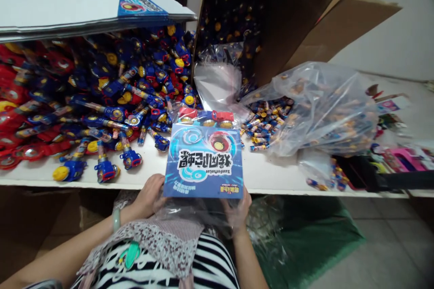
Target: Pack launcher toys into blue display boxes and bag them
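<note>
Both hands are at a blue printed display box (pixel 203 162), whose lettering appears upside down from here. Clear plastic film (pixel 183 211) surrounds it, hanging loose at the near end. Red and yellow toys (pixel 206 117) show along the box's far edge. My left hand (pixel 154 195) grips the near left corner, its fingertips partly hidden by the box. At the near right corner my right hand (pixel 241 207) closes on the box through the film. The box is held at the front edge of the white table (pixel 142 176).
A heap of blue and red toys (pixel 111 95) covers the left side, below stacked flat cartons (pixel 74 9). Behind the box are clear bags (pixel 219 83) and an upright brown carton (pixel 278 22). To the right lie small tubes (pixel 264 122) and a filled plastic sack (pixel 325 108).
</note>
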Demonstrator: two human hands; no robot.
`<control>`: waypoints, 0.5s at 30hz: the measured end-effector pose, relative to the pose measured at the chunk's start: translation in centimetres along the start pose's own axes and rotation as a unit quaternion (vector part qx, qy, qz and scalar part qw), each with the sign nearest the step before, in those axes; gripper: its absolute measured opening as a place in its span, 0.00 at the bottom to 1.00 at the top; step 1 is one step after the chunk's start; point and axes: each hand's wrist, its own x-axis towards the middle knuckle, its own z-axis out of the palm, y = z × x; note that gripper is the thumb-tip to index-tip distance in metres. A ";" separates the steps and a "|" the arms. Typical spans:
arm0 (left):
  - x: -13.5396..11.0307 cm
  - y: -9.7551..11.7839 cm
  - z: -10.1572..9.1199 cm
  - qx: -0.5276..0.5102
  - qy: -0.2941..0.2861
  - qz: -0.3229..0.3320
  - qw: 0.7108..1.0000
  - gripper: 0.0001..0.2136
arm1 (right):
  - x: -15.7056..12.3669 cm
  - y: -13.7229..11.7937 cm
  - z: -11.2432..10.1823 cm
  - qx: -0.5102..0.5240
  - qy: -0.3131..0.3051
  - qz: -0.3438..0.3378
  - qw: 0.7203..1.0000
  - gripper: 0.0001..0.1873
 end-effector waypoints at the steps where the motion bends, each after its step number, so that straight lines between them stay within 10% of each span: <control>1: 0.4 0.3 0.2 -0.018 -0.008 -0.013 1.000 0.13 | 0.7 -0.2 0.2 0.011 -0.009 0.014 1.000 0.30; 10: 1.8 1.6 -2.2 -0.107 -0.117 0.011 0.987 0.16 | -0.3 -1.6 0.6 0.094 -0.016 0.091 0.991 0.24; 15: 3.9 3.9 -1.6 -0.044 -0.019 0.084 0.995 0.10 | 0.6 -4.1 0.7 0.167 0.033 0.245 0.955 0.20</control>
